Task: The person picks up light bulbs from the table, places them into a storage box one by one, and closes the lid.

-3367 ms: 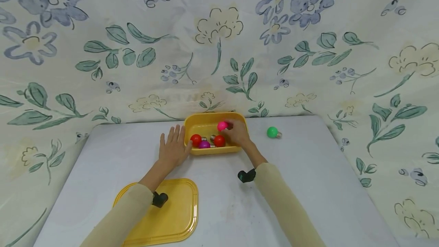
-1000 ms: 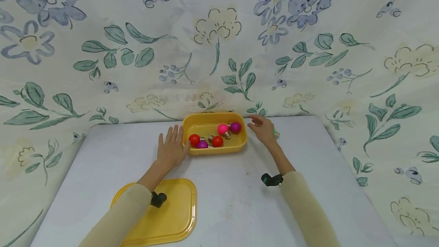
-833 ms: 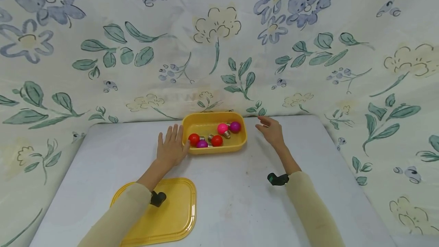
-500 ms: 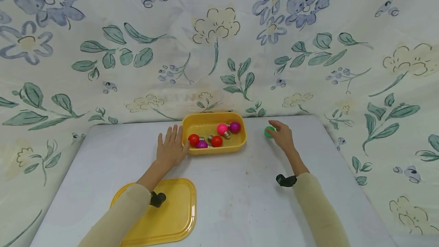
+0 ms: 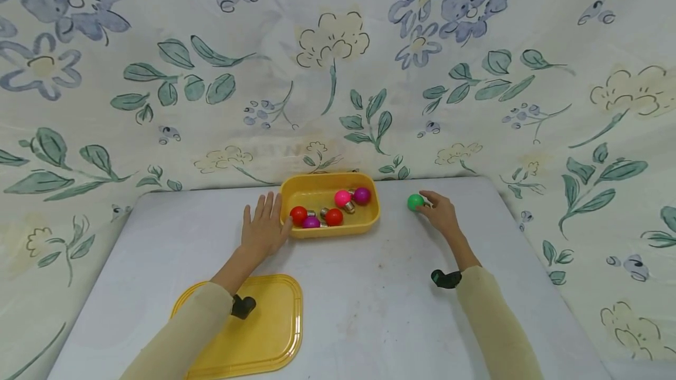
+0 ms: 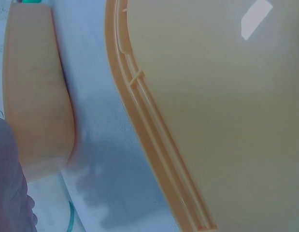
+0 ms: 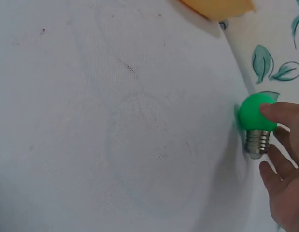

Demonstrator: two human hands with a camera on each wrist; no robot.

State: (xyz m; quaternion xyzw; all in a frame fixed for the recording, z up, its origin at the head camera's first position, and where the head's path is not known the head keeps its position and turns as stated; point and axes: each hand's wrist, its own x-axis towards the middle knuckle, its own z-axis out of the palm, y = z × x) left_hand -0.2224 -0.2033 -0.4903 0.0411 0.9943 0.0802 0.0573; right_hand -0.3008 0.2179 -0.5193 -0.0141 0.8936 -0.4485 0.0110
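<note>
In the head view, a green light bulb [image 5: 415,202] lies right of the yellow box, and my right hand [image 5: 441,214] has its thumb and fingers at its base end. The right wrist view shows the bulb's silver screw base [image 7: 257,142], with a fingertip on the green globe and other fingers curled near the base. My left hand [image 5: 263,230] lies with fingers extended beside the box [image 5: 338,231], its thumb at the front left corner. Inside the box are two red bulbs, one pink bulb [image 5: 342,198] and two purple bulbs [image 5: 361,195].
A yellow lid [image 5: 264,321] lies flat on the white table [image 5: 369,321], partly under my left forearm. Close behind the box and the table's back edge hangs a floral cloth [image 5: 338,133].
My right hand has left the box, where it held a pink bulb that now lies inside, and moved right to the green bulb. The left hand has stayed at the box.
</note>
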